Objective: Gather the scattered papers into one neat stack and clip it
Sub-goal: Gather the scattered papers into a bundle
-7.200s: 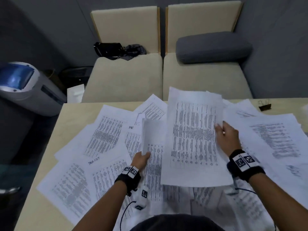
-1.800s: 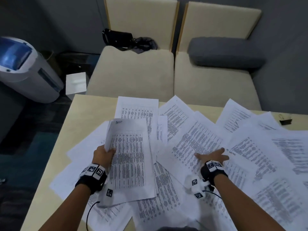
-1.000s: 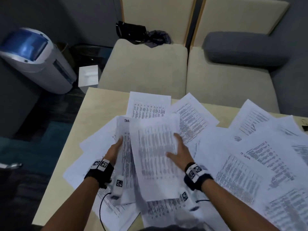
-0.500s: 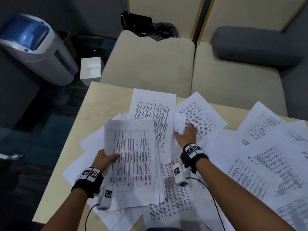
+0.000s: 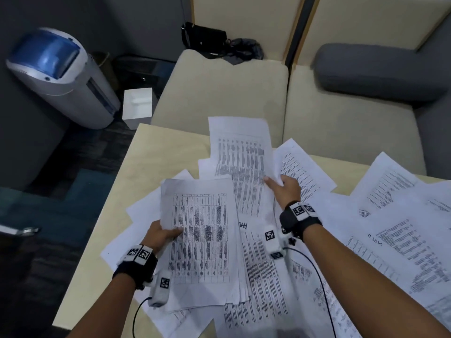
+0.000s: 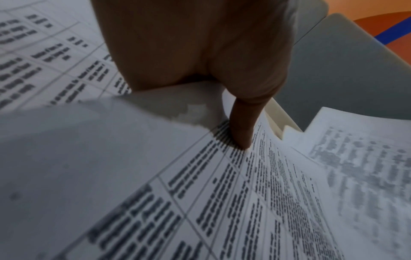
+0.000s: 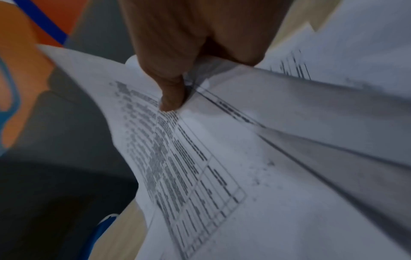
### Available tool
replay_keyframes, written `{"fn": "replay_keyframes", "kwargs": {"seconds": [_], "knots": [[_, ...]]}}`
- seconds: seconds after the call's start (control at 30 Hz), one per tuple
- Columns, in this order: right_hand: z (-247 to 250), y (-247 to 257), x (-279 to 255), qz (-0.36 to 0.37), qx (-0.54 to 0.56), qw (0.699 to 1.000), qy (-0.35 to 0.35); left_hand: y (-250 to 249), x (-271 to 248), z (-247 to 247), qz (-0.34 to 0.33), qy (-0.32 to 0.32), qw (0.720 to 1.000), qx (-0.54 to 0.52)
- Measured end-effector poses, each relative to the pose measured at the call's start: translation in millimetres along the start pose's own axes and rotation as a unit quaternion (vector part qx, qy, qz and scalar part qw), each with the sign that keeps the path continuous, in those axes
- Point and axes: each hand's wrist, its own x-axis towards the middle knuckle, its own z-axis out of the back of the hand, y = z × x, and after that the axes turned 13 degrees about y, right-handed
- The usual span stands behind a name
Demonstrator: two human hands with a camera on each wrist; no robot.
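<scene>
Printed sheets lie scattered over a light wooden table (image 5: 156, 142). My left hand (image 5: 161, 234) grips a gathered stack of papers (image 5: 202, 240) by its left edge, thumb (image 6: 241, 123) on top, held just above the table. My right hand (image 5: 284, 189) pinches one printed sheet (image 5: 241, 164) by its right edge, thumb (image 7: 171, 95) on its face, and the sheet lifts clear of the others. More loose sheets (image 5: 402, 220) spread to the right. The clip is out of view.
Two beige seat cushions (image 5: 219, 93) stand beyond the table's far edge, with a grey bolster (image 5: 375, 71) and a black bag (image 5: 205, 39) on them. A grey and blue bin (image 5: 61, 76) and a white box (image 5: 138, 107) sit on the floor at left.
My right hand, which lay on the loose sheets half a second ago, has taken hold of one sheet and raised it. The left hand keeps the stack, which has grown since earlier frames.
</scene>
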Motion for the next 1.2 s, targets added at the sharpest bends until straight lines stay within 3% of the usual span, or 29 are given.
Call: {"fn": "replay_keyframes", "kwargs": {"seconds": [0.17,0.37,0.57,0.7,0.83,0.93,1.03,1.1,1.2], "knots": [[64.8,32.8,-23.8,0.074,-0.061,0.994,-0.053,1.8,-1.4,1.0,-0.003,-0.003,1.0,0.022],[161.5,94.5,-92.6,0.227,-0.005,0.968,-0.106,-11.4,-14.2,-7.9,-0.026,-0.041,0.998,0.033],[207.5,108.2,-147.7,0.271,0.075,0.955,-0.091,-53.0,-52.0,-38.9,-0.126,-0.025,0.991,0.026],[187.8,81.2,-159.5,0.231,0.117,0.964,-0.054,-88.3,-84.3,-74.0,-0.215,-0.007,0.975,0.055],[153.7,46.2,-156.4,0.158,0.186,0.97,0.011,-109.4,-108.9,-115.9,-0.265,0.035,0.963,0.005],[135.9,5.0,-141.8,0.038,0.266,0.956,0.12,-106.5,-116.7,-148.1,-0.245,0.039,0.968,-0.027],[122.1,-22.7,-150.2,-0.053,0.27,0.939,0.208,-90.5,-125.1,-176.7,-0.16,0.009,0.987,0.009],[117.2,-19.2,-176.6,-0.071,0.233,0.951,0.19,-72.5,-128.0,-192.3,-0.138,0.023,0.99,-0.027],[121.0,-35.5,-194.1,-0.077,0.173,0.972,0.138,-51.2,-131.5,-209.1,-0.199,0.056,0.978,-0.035]]}}
